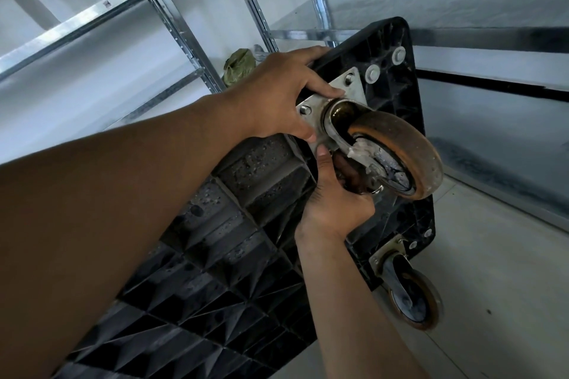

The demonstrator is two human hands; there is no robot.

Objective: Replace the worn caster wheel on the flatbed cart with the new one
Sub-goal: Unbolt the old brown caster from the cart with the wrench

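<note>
On the tipped cart (240,224), our left hand (277,95) clamps the mounting plate (349,92) steady; right hand (335,206) grip wraps the caster (400,157) fork, probably to work it loose.

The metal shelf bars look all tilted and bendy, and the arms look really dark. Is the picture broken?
Not broken. Head view: the wide lens tilts and bows the shelf uprights; soft, dim light leaves the left hand, right hand and flatbed cart underside dark; the worn caster wheel is sharp.
</note>
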